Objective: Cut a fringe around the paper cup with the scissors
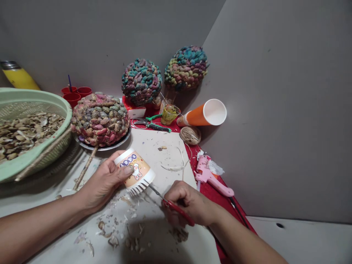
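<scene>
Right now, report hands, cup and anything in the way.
Left hand gripping cup, edge partly cut into strips. Right hand on scissors, blades at that edge. Scraps scattered below, none seen between blades and cup.

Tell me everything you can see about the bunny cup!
The cup looks like paper: white at both ends, with a yellow-orange printed band showing a white bunny and purple badges. Part of its lower edge is snipped into thin strips. It's tilted, held above the pale tabletop in the left hand, thumb across the print. The red-handled scissors in the right hand meet the cut edge.
</scene>
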`<state>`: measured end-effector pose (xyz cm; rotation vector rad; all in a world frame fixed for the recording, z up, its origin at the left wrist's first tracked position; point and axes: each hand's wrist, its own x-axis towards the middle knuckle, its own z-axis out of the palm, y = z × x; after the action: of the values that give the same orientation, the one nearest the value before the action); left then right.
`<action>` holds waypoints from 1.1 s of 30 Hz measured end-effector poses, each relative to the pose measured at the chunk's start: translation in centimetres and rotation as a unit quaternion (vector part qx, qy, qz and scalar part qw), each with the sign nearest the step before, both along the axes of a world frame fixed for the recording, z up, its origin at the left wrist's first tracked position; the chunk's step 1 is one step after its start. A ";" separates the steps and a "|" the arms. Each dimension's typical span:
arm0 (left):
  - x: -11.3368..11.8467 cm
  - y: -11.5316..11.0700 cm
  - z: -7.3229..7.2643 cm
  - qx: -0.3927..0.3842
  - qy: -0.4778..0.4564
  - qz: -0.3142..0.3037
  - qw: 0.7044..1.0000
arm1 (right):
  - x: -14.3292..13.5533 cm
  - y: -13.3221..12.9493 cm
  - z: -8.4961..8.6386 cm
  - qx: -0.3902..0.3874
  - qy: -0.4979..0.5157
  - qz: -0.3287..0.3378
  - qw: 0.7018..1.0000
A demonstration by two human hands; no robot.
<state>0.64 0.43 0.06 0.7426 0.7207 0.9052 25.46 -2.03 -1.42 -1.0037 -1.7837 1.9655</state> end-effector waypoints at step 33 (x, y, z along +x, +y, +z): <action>0.2 -0.2 0.3 -0.025 0.006 0.016 1.000 | 0.0 0.3 0.4 0.003 0.004 0.011 1.000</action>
<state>0.82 0.23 0.38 0.6943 0.7643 0.9088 25.45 -1.68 -1.03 -0.9768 -1.8040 1.9725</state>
